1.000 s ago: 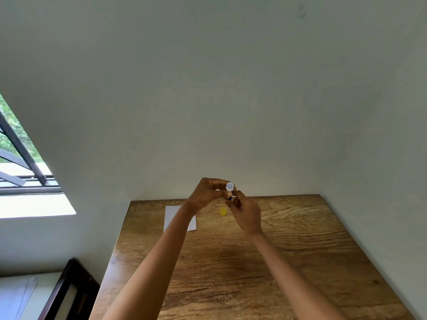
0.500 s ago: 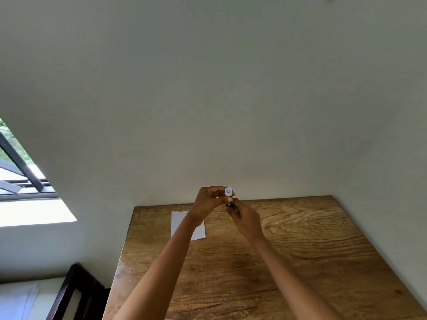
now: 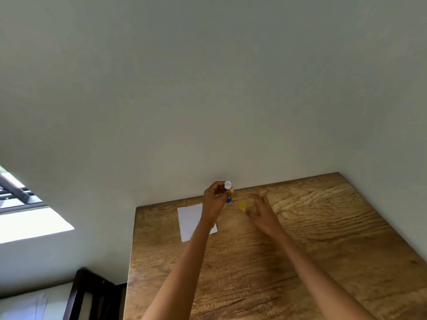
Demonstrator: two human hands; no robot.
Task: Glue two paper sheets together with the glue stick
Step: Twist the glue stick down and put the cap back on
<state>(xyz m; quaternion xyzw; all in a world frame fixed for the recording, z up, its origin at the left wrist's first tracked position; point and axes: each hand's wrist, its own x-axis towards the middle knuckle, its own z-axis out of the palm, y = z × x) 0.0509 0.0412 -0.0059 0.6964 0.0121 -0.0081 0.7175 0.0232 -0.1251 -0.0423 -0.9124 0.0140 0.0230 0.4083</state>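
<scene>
Wood: head view, a grained wooden table (image 3: 323,262) carries everything, pushed against a pale wall (image 3: 208,88).
Glue stick: your left hand (image 3: 216,199) grips the glue stick (image 3: 228,191) with fingers curled round its blue barrel, white glue end up, held above the table's far edge.
Long axis: the stick stands close to upright, tip toward the wall and slightly toward you.
Paper: the white paper sheets (image 3: 190,219) lie flat on the table directly below and nearer you than the left hand, partly hidden by your left forearm; I cannot tell how many sheets.
Cap: a small yellow cap (image 3: 243,205) sits on the table between the two hands, just beside the right fingertips.
Right hand: your right hand (image 3: 261,210) is spread, fingers apart, holding nothing, low over the table.
Nearer hand: the left, already holding the stick, is the one over the paper; it needs to tip the stick down.
Change: half a second ago both hands met at the stick; now the right has drawn away to the right and the camera has tilted.
</scene>
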